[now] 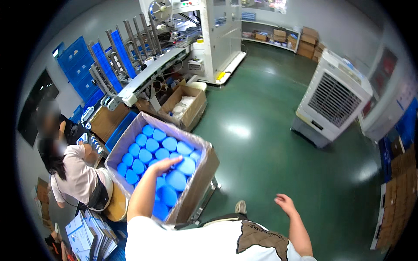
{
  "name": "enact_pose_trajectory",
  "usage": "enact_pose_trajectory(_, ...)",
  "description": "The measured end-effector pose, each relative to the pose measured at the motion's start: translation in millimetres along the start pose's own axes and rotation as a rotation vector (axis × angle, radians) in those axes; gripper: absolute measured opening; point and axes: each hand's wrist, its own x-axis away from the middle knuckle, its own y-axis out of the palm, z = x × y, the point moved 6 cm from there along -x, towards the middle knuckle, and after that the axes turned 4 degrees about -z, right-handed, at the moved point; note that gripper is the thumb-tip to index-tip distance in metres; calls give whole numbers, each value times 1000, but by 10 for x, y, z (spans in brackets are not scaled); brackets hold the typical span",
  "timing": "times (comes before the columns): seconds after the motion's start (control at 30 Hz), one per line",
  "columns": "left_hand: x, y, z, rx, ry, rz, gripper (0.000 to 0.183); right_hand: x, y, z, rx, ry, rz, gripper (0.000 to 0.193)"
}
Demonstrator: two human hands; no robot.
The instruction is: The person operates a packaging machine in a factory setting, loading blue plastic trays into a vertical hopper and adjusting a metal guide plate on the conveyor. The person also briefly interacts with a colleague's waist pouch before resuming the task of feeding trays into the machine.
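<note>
Your left hand (163,165) lies flat, fingers wide, on blue lids (150,150) in the box (198,178); your right hand (285,202) hangs open, empty.

A white air cooler (334,98) stands right on the green floor (265,143); a conveyor machine (152,69) and an open cardboard box (185,104) occupy the far left.
</note>
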Motion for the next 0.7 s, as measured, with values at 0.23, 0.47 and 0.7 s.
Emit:
enact_pose_trajectory(0.23,117,266,171,267,-91,-180,74,-584,-1439,420,49,270,202,46)
enact_pose_trajectory(0.47,181,244,196,220,-352,-123,114,-1972,-1709,359,172,458,49,41)
enact_pose_trajectory(0.7,26,350,289,264,-500,-171,112,-4252,-1527,-949,239,199,-164,47)
